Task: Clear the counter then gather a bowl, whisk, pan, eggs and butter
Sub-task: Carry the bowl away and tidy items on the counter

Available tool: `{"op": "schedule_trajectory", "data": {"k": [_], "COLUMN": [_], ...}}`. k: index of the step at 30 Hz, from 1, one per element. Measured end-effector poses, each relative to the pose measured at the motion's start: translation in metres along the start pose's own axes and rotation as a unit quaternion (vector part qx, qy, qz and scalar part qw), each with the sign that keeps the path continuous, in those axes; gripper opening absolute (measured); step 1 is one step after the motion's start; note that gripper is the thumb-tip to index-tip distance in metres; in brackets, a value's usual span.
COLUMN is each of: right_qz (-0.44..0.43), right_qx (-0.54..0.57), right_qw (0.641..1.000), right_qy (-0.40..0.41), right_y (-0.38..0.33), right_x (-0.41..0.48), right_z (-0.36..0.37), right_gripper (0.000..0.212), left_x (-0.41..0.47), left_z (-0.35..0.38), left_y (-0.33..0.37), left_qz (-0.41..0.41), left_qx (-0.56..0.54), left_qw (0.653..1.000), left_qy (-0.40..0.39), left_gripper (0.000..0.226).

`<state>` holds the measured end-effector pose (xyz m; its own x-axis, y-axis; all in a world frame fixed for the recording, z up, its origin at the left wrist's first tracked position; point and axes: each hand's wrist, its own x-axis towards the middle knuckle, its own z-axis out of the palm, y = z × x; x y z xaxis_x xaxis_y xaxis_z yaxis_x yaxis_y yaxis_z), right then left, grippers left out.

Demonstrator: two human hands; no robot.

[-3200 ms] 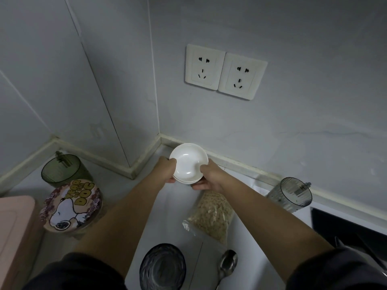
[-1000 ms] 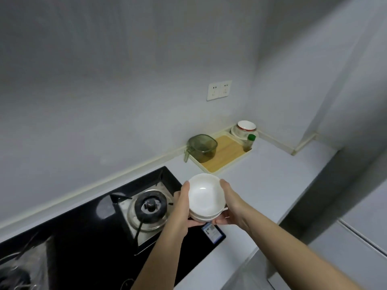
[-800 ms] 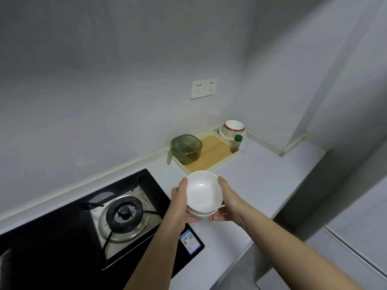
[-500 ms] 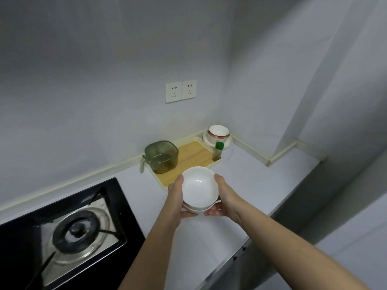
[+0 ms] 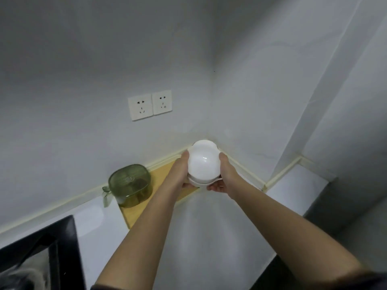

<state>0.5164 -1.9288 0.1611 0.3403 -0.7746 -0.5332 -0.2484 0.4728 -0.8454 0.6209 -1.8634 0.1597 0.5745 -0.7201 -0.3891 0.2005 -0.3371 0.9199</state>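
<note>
While aloft, bowls (image 5: 203,162) (stacked) near corner (image 5: 212,114)

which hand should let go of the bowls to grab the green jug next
Left hand, probably: it holds the bowls on the side nearer the jug; the right hand is across them.

White bowls (image 5: 203,164) (stacked, upright), aloft

head cam | I look from the wearer's head, forward and down along both arms | facing the counter (image 5: 209,237) corner beside the wall sockets (image 5: 150,105) | wide-angle; bowl stack (image 5: 203,162) mid-frame at arm's reach | black stove (image 5: 69,248) cut off at lower left | single view
</note>
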Motion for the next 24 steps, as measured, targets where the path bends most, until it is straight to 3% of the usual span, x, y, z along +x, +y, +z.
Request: {"op": "schedule_trajectory", "data": {"k": [6,10,24], "right_qz": [0.012,0.029,0.024], "right_qx": [0.008,0.019,-0.056], "right_qw": [0.998,0.997,0.996], "right_qy": [0.058,0.071,0.064], "right_y": [-0.062,-0.081,-0.089], "right_x": [0.087,0.142,0.271], "right_z": [-0.014,-0.018,-0.006], "right_gripper": [0.047,0.057,0.058], "left_x": [0.115,0.172,0.288], "left_z": [0.051,0.067,0.068], "left_y": [0.046,0.052,0.050], "left_qz": [-0.038,-0.028,-0.029], "left_qx": [0.051,0.075,0.172], "left_qw": [0.998,0.997,0.985], "left_qy": [0.016,-0.001,-0.016], "left_gripper": [0.060,0.067,0.054]}}
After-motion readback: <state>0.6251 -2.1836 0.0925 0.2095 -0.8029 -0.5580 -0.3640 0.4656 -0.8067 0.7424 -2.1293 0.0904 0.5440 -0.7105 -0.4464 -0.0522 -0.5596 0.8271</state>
